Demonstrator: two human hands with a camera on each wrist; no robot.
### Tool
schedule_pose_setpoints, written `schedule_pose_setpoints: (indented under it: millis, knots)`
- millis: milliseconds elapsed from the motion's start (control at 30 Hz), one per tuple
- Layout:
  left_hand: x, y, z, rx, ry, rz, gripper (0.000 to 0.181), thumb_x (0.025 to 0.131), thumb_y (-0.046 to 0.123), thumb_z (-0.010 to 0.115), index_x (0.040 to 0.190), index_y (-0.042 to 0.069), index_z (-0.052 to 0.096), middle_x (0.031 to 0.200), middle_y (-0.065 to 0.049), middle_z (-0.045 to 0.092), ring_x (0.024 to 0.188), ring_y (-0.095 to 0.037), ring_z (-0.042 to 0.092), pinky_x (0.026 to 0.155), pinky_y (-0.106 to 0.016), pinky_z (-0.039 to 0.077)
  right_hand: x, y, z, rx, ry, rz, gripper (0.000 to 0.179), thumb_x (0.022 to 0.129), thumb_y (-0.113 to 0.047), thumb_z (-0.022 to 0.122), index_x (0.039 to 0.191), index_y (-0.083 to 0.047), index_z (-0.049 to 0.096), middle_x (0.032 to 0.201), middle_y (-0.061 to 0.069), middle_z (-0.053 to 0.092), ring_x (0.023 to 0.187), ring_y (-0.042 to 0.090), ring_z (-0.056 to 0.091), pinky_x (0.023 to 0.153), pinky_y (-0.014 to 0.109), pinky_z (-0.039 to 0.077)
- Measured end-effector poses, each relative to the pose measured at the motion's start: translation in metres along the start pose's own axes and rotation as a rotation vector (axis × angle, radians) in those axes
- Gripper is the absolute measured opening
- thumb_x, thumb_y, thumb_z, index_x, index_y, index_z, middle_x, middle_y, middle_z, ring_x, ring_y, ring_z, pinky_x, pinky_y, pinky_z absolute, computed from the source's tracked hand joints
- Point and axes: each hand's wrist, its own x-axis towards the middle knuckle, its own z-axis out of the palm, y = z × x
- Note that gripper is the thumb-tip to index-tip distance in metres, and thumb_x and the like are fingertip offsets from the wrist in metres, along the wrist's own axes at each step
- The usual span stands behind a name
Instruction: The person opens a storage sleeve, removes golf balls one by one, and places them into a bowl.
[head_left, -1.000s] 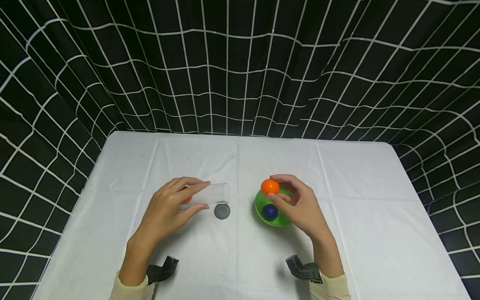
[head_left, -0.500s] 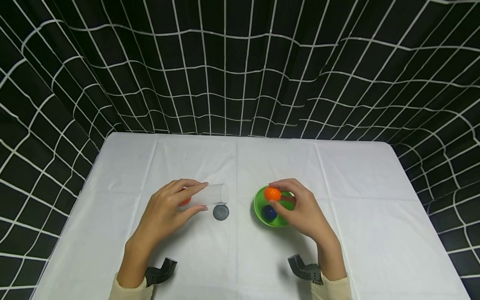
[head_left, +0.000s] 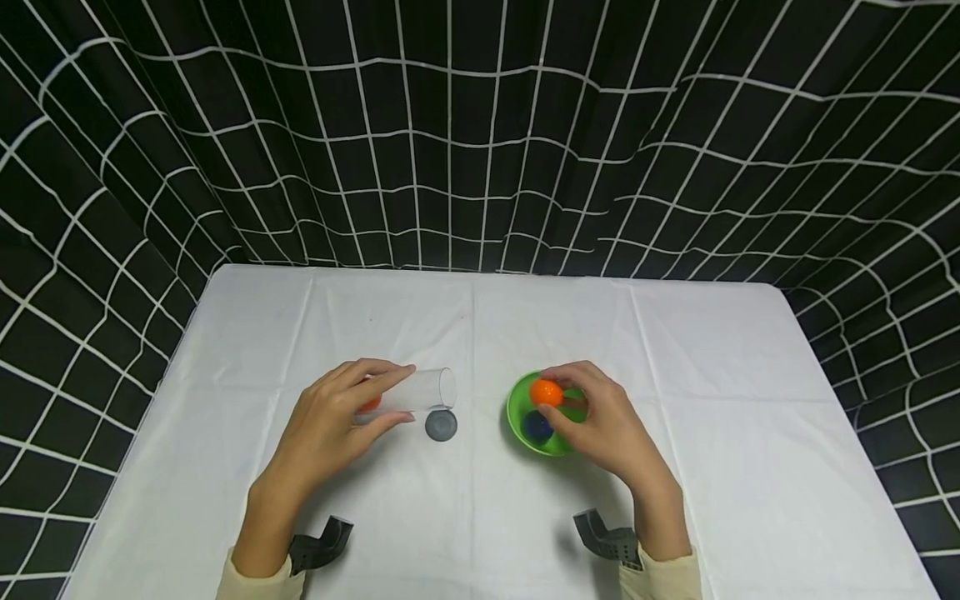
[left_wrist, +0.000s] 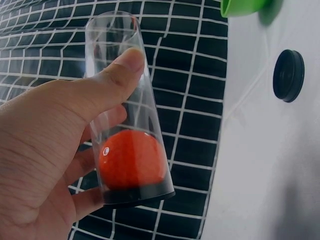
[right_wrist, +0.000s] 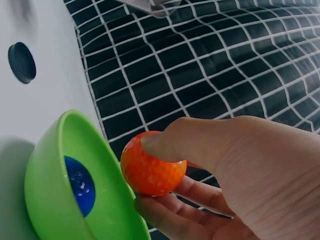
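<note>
Left hand (head_left: 330, 421): thumb and fingers wrapped round a clear, see-through plastic cylinder tube (head_left: 427, 389), tilted over on its side, mouth pointing right toward the bowl. Shiny red-orange round ball (left_wrist: 132, 160) inside, sitting at the tube's black base (left_wrist: 140, 195), partly behind the fingers in the head view. Tube-to-worktop contact: cannot tell.

Right hand (head_left: 615, 429): thumb and fingers pinching a bright orange, dimpled round ball (head_left: 546, 392), set narrow to its width. Orange ball is over the green, round, smooth bowl (right_wrist: 47, 180), near the rim; cannot tell if touching. Glossy dark blue round ball (right_wrist: 81, 186) lies inside the bowl.

Dark grey round cap (head_left: 441, 425) flat on the worktop, just beside the tube on the person's side, between left hand and bowl. Worktop (head_left: 420, 525) has a creased white cloth cover. Black curtain (head_left: 465, 125) with white grid lines behind. Beige sleeves (head_left: 262, 581), dark grey wrist mount (head_left: 321, 547) on each arm.
</note>
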Motion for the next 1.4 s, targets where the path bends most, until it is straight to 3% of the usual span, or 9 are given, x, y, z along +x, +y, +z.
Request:
schedule_pose_setpoints:
  millis: [200,500,733,833,1033,1233,1400]
  knots:
    - [0.0,0.0,-0.001,0.002,0.01,0.0,0.052,0.082,0.031,0.093,0.131,0.024,0.076,0.122,0.005,0.075,0.088,-0.008,0.064,0.073,-0.03,0.055,0.004,0.0,0.003,-0.052,0.001,-0.018,0.032,0.089,-0.003,0.081,0.121,-0.007,0.075,0.123,0.009,0.073,0.111,0.027,0.071,0.097,0.052,0.06]
    - [-0.001,0.0,-0.001,0.001,0.021,0.013,0.052,0.08,0.03,0.093,0.129,0.023,0.077,0.121,0.004,0.076,0.087,-0.008,0.065,0.072,-0.03,0.056,0.003,0.002,0.005,-0.052,-0.008,-0.003,0.034,0.089,-0.002,0.081,0.122,-0.007,0.074,0.124,0.01,0.072,0.112,0.027,0.071,0.099,0.049,0.061]
    - [-0.001,0.0,0.0,-0.002,0.011,0.004,0.052,0.081,0.03,0.093,0.129,0.021,0.077,0.121,0.004,0.076,0.085,-0.007,0.063,0.072,-0.03,0.055,0.002,0.001,0.006,-0.081,0.03,-0.001,0.036,0.093,-0.007,0.08,0.127,-0.006,0.072,0.127,0.011,0.071,0.115,0.032,0.07,0.1,0.052,0.057]
    - [-0.001,0.001,0.001,-0.006,0.001,-0.003,0.053,0.081,0.031,0.093,0.13,0.022,0.077,0.123,0.004,0.076,0.089,-0.009,0.065,0.076,-0.033,0.056,0.002,-0.002,0.008,-0.06,0.032,-0.001,0.034,0.094,-0.01,0.08,0.127,-0.006,0.072,0.127,0.011,0.071,0.112,0.032,0.07,0.099,0.052,0.057]
    - [-0.001,0.002,0.001,-0.036,-0.004,-0.005,0.058,0.078,0.032,0.094,0.131,0.023,0.075,0.122,0.005,0.079,0.111,-0.017,0.073,0.095,-0.039,0.059,0.003,-0.01,0.014,-0.01,0.043,-0.048,0.03,0.095,-0.01,0.079,0.125,-0.007,0.074,0.125,0.011,0.073,0.111,0.029,0.074,0.099,0.048,0.058]
    - [-0.001,0.004,0.002,-0.036,-0.001,0.026,0.052,0.077,0.03,0.094,0.126,0.024,0.078,0.121,0.007,0.078,0.104,-0.012,0.072,0.096,-0.038,0.056,0.005,-0.02,0.024,0.054,0.028,-0.105,0.032,0.095,-0.008,0.078,0.126,-0.012,0.073,0.118,0.008,0.074,0.087,0.019,0.068,0.081,0.04,0.058]
    - [0.0,0.005,0.003,-0.01,-0.011,0.048,0.052,0.078,0.03,0.094,0.127,0.025,0.078,0.12,0.006,0.077,0.107,-0.016,0.07,0.097,-0.04,0.055,0.007,-0.026,0.033,0.155,0.02,-0.128,0.036,0.095,-0.003,0.077,0.129,-0.012,0.071,0.121,0.007,0.072,0.101,0.022,0.073,0.09,0.039,0.065]
